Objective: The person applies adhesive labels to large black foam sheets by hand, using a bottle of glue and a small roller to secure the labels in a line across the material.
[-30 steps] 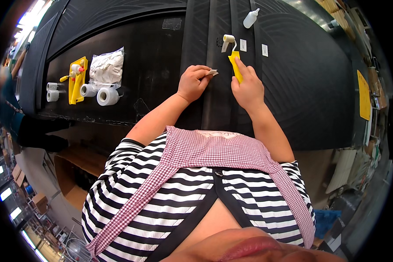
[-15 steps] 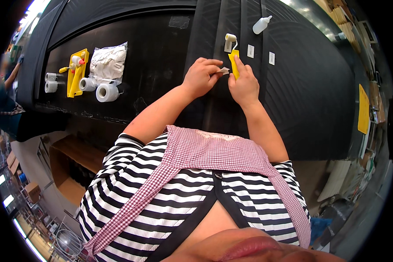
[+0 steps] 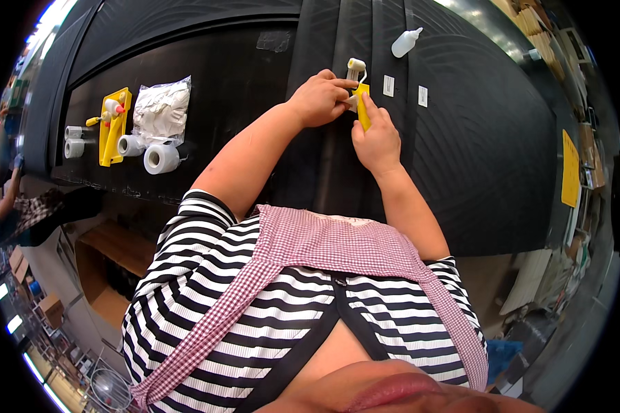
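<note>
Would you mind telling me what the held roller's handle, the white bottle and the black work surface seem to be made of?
Roller handle: probably hard moulded plastic, being smooth and evenly bright yellow. White bottle: likely plastic, milky and smooth with a narrow spout. Black work surface: matte with faint curved streaks, perhaps rubber or coated sheeting; the look leaves it open.
</note>
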`<state>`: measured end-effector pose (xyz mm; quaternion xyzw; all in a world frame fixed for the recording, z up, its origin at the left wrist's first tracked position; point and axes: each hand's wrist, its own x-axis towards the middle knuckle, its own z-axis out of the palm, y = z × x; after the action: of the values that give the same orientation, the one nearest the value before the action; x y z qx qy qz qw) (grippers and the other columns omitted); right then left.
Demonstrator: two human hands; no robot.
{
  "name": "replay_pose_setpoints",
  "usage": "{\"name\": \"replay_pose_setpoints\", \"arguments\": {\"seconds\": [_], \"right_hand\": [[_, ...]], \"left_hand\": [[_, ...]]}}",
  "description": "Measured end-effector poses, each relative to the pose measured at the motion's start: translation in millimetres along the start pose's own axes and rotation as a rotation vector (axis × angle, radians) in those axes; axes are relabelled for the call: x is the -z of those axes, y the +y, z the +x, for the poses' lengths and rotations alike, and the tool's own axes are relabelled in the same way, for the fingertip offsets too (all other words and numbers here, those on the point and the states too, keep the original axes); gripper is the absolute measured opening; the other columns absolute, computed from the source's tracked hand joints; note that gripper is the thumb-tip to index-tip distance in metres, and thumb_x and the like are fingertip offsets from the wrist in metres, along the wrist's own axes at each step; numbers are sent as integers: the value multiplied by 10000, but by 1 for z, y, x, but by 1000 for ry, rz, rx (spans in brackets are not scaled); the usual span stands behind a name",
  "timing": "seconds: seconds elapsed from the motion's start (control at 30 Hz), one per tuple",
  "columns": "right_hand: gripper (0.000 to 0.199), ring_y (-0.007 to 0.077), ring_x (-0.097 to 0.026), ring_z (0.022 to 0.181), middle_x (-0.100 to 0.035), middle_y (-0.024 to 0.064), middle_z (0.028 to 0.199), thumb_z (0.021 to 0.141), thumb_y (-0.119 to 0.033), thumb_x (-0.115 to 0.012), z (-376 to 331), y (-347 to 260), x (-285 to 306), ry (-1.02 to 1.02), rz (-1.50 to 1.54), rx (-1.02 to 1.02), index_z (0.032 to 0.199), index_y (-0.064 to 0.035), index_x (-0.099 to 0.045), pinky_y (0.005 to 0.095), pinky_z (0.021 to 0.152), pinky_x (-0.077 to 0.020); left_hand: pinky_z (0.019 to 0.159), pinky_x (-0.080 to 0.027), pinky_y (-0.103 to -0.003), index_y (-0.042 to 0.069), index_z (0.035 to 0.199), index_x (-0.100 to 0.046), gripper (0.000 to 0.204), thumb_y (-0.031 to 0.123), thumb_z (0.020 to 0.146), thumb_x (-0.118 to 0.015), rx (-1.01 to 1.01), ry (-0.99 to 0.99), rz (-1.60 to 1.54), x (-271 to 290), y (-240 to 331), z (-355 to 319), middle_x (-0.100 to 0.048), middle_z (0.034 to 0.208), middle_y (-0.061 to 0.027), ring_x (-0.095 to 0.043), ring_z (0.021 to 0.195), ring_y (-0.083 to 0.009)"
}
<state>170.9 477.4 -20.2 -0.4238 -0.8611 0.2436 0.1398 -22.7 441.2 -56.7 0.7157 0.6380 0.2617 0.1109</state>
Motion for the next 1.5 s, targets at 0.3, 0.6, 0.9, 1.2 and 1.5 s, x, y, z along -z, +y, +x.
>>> {"name": "replay_pose_setpoints", "arguments": {"seconds": [0.3,0.6,0.9,1.2,1.5], "right_hand": [[602,374,-654,955,-614,136,1054,876,-185,-647,1,-1,-2,0,25,4,1464,-161,-517,462,835,-540],[603,377,-656,966,-621,136,1061,876,-184,-652,4,0,-5,-4,22,-20,1463,-153,-519,461,843,-538],[604,362,-646,975,-629,152,1078,885,-149,-652,9,8,-7,100,166,32,1471,-128,-506,429,869,-523],[559,339,-650,911,-622,120,1023,866,-151,-648,-5,0,19,69,136,135,1419,-154,-572,415,821,-532],[534,336,-662,868,-578,101,957,863,-176,-660,2,0,18,35,-78,202,1393,-203,-600,448,774,-551]], "left_hand": [[1002,-476,-359,99,895,-782,167,224,876,-672,1,-42,-11,5,-5,5,-679,1320,21,-568,1089,-276],[1018,-467,-376,64,893,-760,177,214,897,-665,36,-80,-91,7,-11,6,-669,1331,5,-555,1138,-290],[1035,-456,-379,53,896,-748,178,209,904,-664,43,-124,-137,9,-17,12,-666,1335,-14,-551,1157,-298],[1034,-453,-404,52,851,-694,154,184,918,-652,24,-118,-108,6,-15,9,-636,1378,1,-521,1171,-315],[998,-475,-375,91,919,-714,132,216,917,-670,-84,-54,9,4,-14,5,-676,1306,-2,-582,1090,-289]]}}
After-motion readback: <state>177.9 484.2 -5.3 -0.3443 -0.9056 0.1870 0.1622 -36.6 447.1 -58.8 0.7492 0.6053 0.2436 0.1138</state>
